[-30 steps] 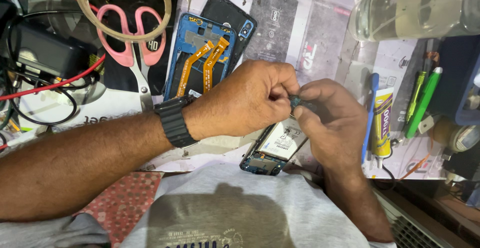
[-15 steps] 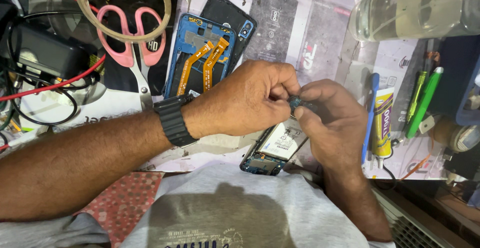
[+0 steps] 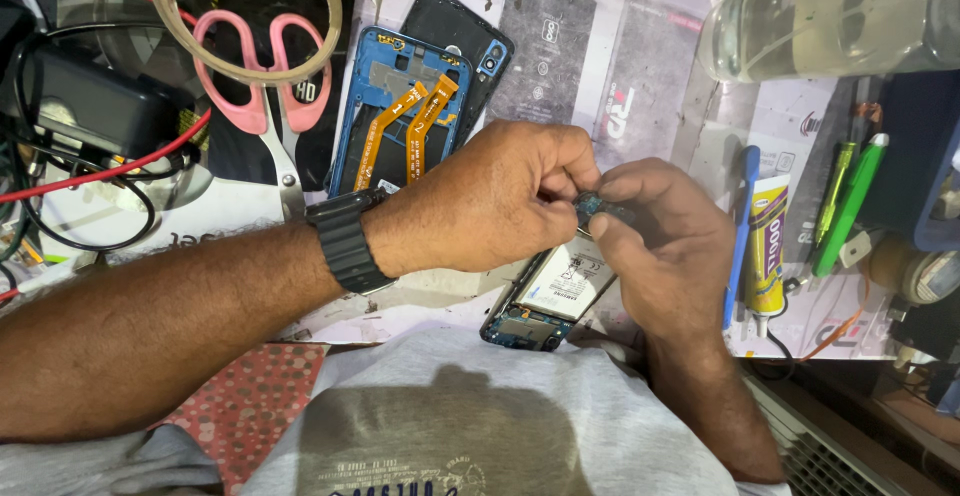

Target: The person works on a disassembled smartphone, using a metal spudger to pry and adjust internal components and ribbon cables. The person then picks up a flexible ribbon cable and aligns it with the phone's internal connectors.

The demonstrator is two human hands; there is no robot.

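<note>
My left hand (image 3: 495,201), with a black watch (image 3: 347,241) on its wrist, and my right hand (image 3: 665,246) meet above the bench. Together they pinch a small blue-green circuit part (image 3: 598,205) between their fingertips. Directly under my hands lies an opened phone (image 3: 548,296) with its white battery showing. A blue phone frame (image 3: 390,106) with two orange flex cables (image 3: 405,126) rests further back, next to a black back cover (image 3: 470,41).
Pink-handled scissors (image 3: 262,66) and a tape ring (image 3: 245,16) lie at the back left beside a black box (image 3: 85,106) with red and black wires. To the right are a blue tool (image 3: 742,226), a glue tube (image 3: 768,246), green pens (image 3: 850,201) and a clear container (image 3: 830,16).
</note>
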